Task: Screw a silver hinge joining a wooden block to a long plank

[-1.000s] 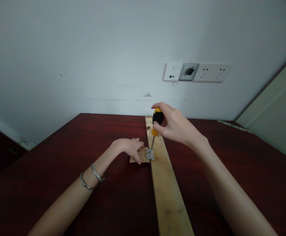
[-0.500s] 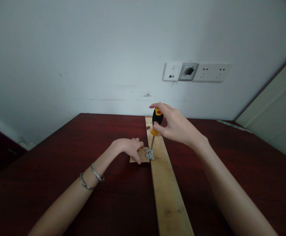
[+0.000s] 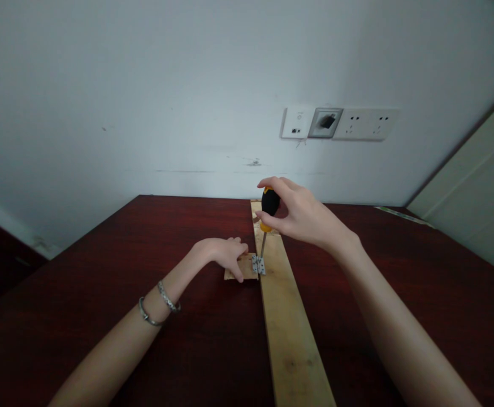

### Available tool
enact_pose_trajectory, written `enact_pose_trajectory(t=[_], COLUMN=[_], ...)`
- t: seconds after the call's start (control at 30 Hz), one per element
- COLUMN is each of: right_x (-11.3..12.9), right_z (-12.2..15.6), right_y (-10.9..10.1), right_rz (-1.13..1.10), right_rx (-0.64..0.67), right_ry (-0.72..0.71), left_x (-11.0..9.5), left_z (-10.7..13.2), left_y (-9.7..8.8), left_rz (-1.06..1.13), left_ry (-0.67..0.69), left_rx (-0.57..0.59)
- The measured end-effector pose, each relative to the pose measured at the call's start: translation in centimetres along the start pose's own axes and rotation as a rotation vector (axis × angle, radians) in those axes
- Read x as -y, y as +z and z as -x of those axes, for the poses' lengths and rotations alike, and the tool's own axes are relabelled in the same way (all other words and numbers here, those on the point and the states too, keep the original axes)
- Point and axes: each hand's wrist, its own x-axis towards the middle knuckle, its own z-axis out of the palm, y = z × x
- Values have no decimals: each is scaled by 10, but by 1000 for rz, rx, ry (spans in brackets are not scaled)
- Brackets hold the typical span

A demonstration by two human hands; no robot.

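Grasping a yellow-and-black screwdriver (image 3: 271, 202) in the right hand (image 3: 304, 215), with thumb and curled fingers around the handle and with the shaft slanting slightly as it runs down to the far part of a metal butt hinge (image 3: 258, 264). Bridging, with that hinge, the left edge of a long wooden plank (image 3: 289, 322) and a small wooden board (image 3: 245, 272) just beside it. Straddling the small board with the left hand (image 3: 225, 254), thumb at the near edge, fingers toward the far edge, gripping lightly by the look of it. All on a dark red tabletop (image 3: 179, 220).

Possible from here: a slip of the tip across the leaf, from too much slant; a skewed hinge, from uneven pressure on the small board; a scratched plank. Too small to make out: any screw under the tip.

No box or tray in view.
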Motion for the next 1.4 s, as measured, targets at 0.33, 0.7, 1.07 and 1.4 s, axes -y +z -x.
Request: enact_pose_trajectory(t=[0.33,0.7,1.07,1.4], right_x=[-1,0,1,1], right_z=[1,1,0,0], right_y=[0,-1,0,-2], right_rz=[31,32,25,19], right_rx=[0,-33,-20,-42], right_ry=[51,25,41,21], left_x=[0,-2,-1,0], left_z=[0,1,1,0], left_y=[0,0,-1,0], left_rz=[-16,7,0,17], left_ry=[9,-11,-1,-13], left_rx=[-2,0,-6,3])
